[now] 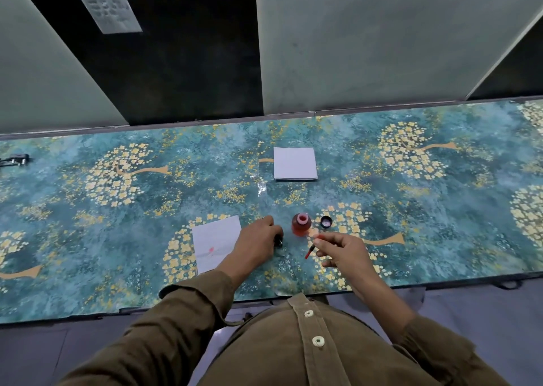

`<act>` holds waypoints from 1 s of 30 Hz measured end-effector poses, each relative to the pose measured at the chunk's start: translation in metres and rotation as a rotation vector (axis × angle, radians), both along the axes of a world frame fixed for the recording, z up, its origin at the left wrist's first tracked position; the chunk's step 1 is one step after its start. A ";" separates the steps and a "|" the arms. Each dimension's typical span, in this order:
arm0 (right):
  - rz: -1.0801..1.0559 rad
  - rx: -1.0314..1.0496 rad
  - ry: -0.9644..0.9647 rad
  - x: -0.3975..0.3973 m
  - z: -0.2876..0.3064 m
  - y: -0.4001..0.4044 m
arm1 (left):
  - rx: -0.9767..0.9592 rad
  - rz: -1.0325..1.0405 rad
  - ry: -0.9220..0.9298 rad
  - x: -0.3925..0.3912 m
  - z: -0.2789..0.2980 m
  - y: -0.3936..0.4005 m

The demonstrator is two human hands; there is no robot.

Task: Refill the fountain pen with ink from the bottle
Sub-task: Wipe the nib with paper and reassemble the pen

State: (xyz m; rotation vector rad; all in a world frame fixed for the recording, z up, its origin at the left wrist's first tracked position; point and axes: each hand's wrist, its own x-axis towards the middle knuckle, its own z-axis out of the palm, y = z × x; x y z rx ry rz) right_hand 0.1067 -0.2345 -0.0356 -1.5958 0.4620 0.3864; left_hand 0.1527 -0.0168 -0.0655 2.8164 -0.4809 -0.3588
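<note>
Right hand (pixel 340 250) pinches the red pen part (pixel 309 251) just beside the open ink bottle (pixel 301 224); left hand (pixel 258 240) grips something dark (perhaps the barrel).

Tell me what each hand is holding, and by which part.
Right hand pinches a thin red-and-black pen part by its upper end. Left hand grips a small dark piece; where, cannot be told.

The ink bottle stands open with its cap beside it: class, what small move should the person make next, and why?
Probably bring the red part pinched in the right hand over to the open ink bottle and dip its tip in. The bottle's cap is already off, and the left hand grips a small dark piece on the table.
</note>
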 end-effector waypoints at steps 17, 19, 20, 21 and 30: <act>0.158 -0.075 -0.456 0.031 0.091 0.036 | -0.954 0.531 0.181 -0.037 0.073 0.005; 0.174 -0.078 -0.475 0.031 0.098 0.039 | -1.003 0.530 0.186 -0.042 0.081 0.003; 0.182 -0.077 -0.482 0.032 0.099 0.041 | -1.023 0.534 0.183 -0.045 0.084 0.003; 0.196 -0.078 -0.488 0.032 0.100 0.044 | -1.039 0.541 0.175 -0.048 0.086 0.004; 0.294 -0.072 -0.532 0.028 0.096 0.057 | -1.050 0.590 0.132 -0.066 0.083 0.013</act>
